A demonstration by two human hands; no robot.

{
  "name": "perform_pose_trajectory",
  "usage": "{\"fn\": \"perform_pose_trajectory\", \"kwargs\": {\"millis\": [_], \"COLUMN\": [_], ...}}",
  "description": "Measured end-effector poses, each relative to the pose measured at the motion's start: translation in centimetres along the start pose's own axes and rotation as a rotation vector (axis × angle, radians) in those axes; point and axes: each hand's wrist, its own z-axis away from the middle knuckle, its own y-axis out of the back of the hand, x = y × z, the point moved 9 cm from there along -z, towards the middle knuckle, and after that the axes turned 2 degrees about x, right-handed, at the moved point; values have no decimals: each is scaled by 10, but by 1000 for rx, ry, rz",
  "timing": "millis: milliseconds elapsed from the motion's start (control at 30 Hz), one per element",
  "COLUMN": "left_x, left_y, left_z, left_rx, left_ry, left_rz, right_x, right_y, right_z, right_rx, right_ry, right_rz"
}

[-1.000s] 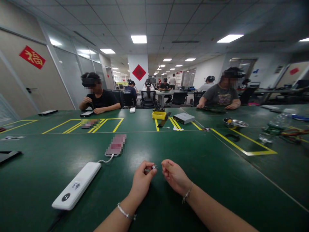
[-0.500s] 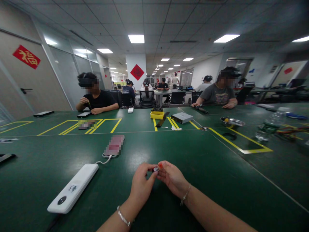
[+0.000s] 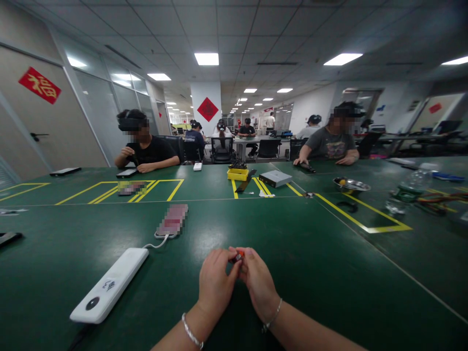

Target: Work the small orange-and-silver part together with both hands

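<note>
Metal bit (image 3: 238,258), tiny, pinched in left hand (image 3: 216,278); orange piece (image 3: 242,253) gripped by right hand (image 3: 259,279), just beside it. Both over green table (image 3: 314,263), right of long white box (image 3: 115,278).

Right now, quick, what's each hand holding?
Left hand: closed, pinching a tiny silvery piece.
Right hand: closed, holding a tiny orange piece; too small to identify.

White device (image 3: 120,273) cabled to phone (image 3: 171,219), yellow basket (image 3: 237,174) near gray box (image 3: 275,179), metal bowl (image 3: 357,185), clear bottle (image 3: 413,187)
</note>
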Motion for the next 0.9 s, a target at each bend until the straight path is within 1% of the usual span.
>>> {"fn": "perform_pose_trajectory", "kwargs": {"millis": [200, 333, 500, 633, 767, 900], "left_x": [6, 9, 4, 2, 1, -1], "left_y": [8, 12, 13, 15, 17, 20], "left_z": [1, 2, 3, 3, 1, -2], "left_rx": [48, 87, 116, 138, 171, 199], "left_ry": [13, 32, 106, 103, 16, -52], "left_rz": [12, 8, 14, 14, -6, -13], "right_x": [-3, -10, -11, -11, -8, -2], "right_y": [-4, -6, -11, -12, -11, -10], "right_z": [9, 13, 17, 16, 10, 6], "right_rx": [-16, -4, -33, -52, -49, -54], "right_ry": [30, 85, 164, 201, 143, 45], "right_rz": [-31, -5, 57, 107, 56, -82]}}
